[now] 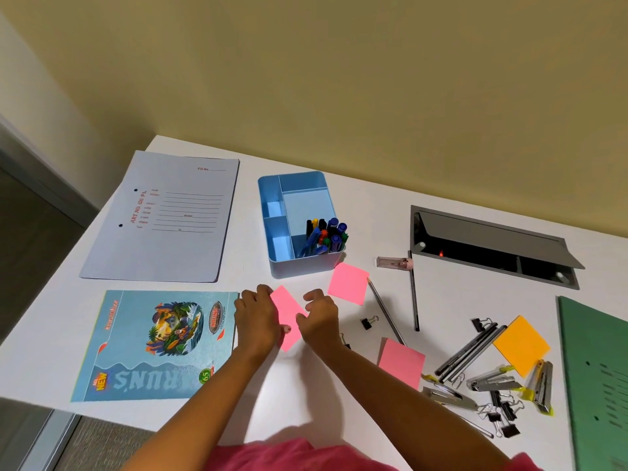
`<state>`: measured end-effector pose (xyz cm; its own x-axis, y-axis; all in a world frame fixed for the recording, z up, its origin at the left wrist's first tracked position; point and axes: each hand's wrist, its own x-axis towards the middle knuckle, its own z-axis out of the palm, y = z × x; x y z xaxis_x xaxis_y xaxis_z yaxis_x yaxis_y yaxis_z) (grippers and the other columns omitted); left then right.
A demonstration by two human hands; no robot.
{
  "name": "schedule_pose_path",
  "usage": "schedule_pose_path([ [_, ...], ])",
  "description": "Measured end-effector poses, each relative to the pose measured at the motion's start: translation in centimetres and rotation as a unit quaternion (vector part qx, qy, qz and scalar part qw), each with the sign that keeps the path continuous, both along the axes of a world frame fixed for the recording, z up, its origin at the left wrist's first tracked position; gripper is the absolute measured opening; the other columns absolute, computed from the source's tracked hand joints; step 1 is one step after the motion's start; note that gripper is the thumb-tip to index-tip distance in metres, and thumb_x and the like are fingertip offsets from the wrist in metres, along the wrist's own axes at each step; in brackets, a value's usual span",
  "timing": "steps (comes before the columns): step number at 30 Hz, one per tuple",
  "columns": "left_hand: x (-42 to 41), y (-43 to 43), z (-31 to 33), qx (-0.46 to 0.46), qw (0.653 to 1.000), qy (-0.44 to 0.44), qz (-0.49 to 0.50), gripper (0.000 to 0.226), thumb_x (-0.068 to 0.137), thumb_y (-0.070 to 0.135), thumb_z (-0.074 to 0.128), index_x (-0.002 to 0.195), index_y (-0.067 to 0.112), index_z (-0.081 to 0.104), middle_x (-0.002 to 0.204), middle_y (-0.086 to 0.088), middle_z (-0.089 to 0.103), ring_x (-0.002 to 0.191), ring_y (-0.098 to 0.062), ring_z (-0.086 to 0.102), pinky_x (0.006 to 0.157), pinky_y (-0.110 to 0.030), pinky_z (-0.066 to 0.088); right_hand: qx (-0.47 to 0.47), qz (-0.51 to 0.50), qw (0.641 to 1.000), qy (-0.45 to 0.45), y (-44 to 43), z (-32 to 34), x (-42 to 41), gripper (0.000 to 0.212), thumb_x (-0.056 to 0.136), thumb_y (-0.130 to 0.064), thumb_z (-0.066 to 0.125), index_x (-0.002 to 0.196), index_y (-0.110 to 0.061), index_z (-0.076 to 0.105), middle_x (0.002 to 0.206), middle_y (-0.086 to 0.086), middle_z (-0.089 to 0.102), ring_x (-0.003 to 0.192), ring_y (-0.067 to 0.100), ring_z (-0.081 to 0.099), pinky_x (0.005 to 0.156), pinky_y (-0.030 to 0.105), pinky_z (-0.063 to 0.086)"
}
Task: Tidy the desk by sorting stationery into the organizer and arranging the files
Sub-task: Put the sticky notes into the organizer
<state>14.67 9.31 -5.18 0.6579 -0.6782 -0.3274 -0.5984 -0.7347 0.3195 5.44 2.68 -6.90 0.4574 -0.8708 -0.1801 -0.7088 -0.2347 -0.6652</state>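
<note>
A pink note (pixel 287 316) is pinched between the left hand (pixel 255 321) and the right hand (pixel 319 319) just above the counter (pixel 306 396), near the organizer (pixel 299 226), and it may be creased if the thin paper is squeezed too hard.

Both arms reach forward, the left hand (pixel 255 316) and right hand (pixel 319 316) close together, fingers curled.
</note>
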Motion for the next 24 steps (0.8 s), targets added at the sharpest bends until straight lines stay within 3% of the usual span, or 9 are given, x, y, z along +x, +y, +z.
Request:
schedule_pose_path([
  [5,2.4,0.6,0.1,-0.106,0.986,0.123,0.034,0.017,0.084,0.025,0.064,0.095,0.012,0.061,0.095,-0.013,0.062,0.093,-0.033,0.053,0.073,-0.033,0.035,0.067,0.03,0.997,0.02,0.2,1.3,-0.6,0.047,0.064,-0.033,0.053,0.098,-0.002,0.064,0.091,0.017,0.064,0.088,0.029,0.054,0.079,0.032,0.038],
  [8,3.2,1.1,2.2,-0.209,0.942,0.245,0.09,0.023,0.072,0.034,0.056,0.082,0.014,0.058,0.072,0.0,0.058,0.068,-0.017,0.053,0.055,-0.015,0.033,0.056,0.023,0.997,-0.039,0.6,2.6,-1.3,0.029,0.07,-0.028,0.057,0.08,0.0,0.061,0.075,0.016,0.06,0.068,0.024,0.046,0.063,0.03,0.034],
  [10,3.8,1.1,3.3,-0.244,0.929,0.256,0.111,0.017,0.078,0.031,0.06,0.086,0.016,0.059,0.073,0.003,0.06,0.068,-0.014,0.055,0.058,-0.01,0.037,0.005,0.019,0.996,-0.085,0.8,4.1,-1.3,0.018,0.075,-0.019,0.062,0.075,-0.002,0.058,0.067,0.014,0.057,0.061,0.024,0.046,0.057,0.033,0.036],
  [12,4.4,0.9,4.1,-0.289,0.911,0.257,0.144,0.01,0.086,0.018,0.064,0.095,0.02,0.06,0.084,0.003,0.064,0.075,-0.021,0.062,0.07,-0.023,0.05,-0.06,0.008,0.988,-0.14,0.7,6.3,-0.9,0.013,0.079,-0.013,0.066,0.076,-0.003,0.058,0.065,0.01,0.057,0.059,0.021,0.048,0.056,0.029,0.038],
  [15,4.9,0.0,5.2,-0.361,0.871,0.26,0.207,0.024,0.089,0.01,0.062,0.11,0.021,0.059,0.101,0.004,0.064,0.08,-0.011,0.064,0.071,-0.026,0.056,-0.186,0.016,0.959,-0.212,0.0,9.6,0.2,0.003,0.086,-0.002,0.063,0.089,-0.002,0.061,0.077,0.007,0.06,0.068,0.013,0.051,0.06,0.021,0.043],
  [17,5.0,-0.6,5.9,-0.382,0.859,0.257,0.225,0.027,0.091,0.008,0.058,0.116,0.017,0.059,0.105,0.004,0.063,0.079,-0.001,0.063,0.062,-0.012,0.053,-0.244,0.059,0.95,-0.186,-1.1,10.7,1.6,0.014,0.09,-0.004,0.059,0.103,-0.001,0.063,0.093,0.011,0.064,0.082,0.014,0.053,0.07,0.019,0.043],
  [19,5.1,-1.1,6.1,-0.389,0.856,0.253,0.227,0.027,0.094,0.008,0.054,0.118,0.017,0.059,0.108,0.002,0.064,0.081,-0.001,0.064,0.062,-0.009,0.051,-0.255,0.088,0.96,-0.077,-2.0,11.1,3.3,0.032,0.085,-0.005,0.065,0.117,-0.006,0.061,0.105,0.006,0.065,0.091,0.014,0.057,0.073,0.02,0.047],
  [22,4.9,-1.8,6.1,-0.384,0.86,0.248,0.224,0.028,0.094,0.007,0.052,0.117,0.021,0.06,0.114,0.0,0.066,0.092,-0.015,0.066,0.074,-0.021,0.054,-0.262,0.077,0.962,-0.021,-2.8,11.1,5.5,0.055,0.073,-0.003,0.076,0.125,-0.007,0.058,0.097,0.007,0.065,0.082,0.018,0.063,0.066,0.022,0.051],
  [24,4.8,-2.2,6.2,-0.382,0.863,0.247,0.222,0.031,0.094,0.005,0.048,0.119,0.019,0.06,0.115,0.0,0.066,0.096,-0.018,0.066,0.074,-0.02,0.053,-0.315,0.101,0.944,0.004,-3.0,11.5,6.5,0.053,0.077,0.0,0.07,0.128,-0.005,0.055,0.09,0.009,0.063,0.077,0.018,0.062,0.062,0.023,0.05],
])
